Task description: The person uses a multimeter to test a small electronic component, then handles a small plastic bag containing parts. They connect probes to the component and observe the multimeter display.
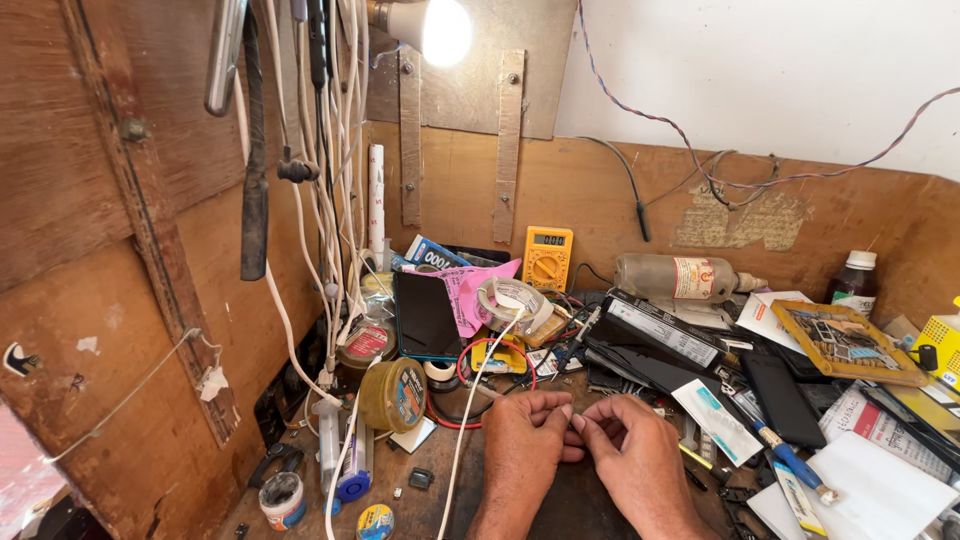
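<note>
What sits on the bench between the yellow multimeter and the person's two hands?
In the head view, a tape roll and red wire loop lie between the multimeter and the hands.

At the bottom centre of the frame, the left hand (522, 448) and the right hand (637, 455) meet fingertip to fingertip, pinching something too small to make out, beside a white cable (470, 420) that runs up to a roll of clear tape (510, 300). Behind them, in mid-frame, a yellow multimeter (548, 258) leans against the wooden back wall (600, 200), with a dark phone (425, 315) to its left and a lit bulb (440, 28) at the top.
</note>
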Demonstrator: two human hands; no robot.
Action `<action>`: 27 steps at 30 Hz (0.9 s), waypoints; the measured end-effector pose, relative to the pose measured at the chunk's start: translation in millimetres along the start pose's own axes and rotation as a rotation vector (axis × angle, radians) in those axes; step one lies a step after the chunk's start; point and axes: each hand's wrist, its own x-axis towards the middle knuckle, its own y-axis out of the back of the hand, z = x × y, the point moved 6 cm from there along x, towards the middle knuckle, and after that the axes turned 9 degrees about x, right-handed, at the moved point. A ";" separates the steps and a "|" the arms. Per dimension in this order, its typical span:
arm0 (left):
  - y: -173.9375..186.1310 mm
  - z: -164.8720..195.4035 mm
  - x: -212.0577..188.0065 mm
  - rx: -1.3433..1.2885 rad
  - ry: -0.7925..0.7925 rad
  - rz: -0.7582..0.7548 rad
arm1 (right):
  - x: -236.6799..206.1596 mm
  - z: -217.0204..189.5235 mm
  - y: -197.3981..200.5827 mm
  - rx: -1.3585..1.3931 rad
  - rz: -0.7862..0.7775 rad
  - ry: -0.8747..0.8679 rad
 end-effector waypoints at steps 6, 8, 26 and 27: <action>-1.4 -2.9 2.7 -0.036 -0.001 -0.003 | 1.5 1.6 -4.2 -0.071 0.004 0.052; -1.8 -5.1 3.7 -0.036 0.012 -0.005 | 3.5 -0.3 -5.0 -0.112 -0.015 0.071; -3.0 1.0 1.7 0.022 -0.035 -0.038 | 28.8 32.6 -5.8 0.119 -0.386 -0.375; -2.7 1.2 1.7 0.030 -0.042 -0.037 | 29.1 33.7 -6.2 0.147 -0.413 -0.393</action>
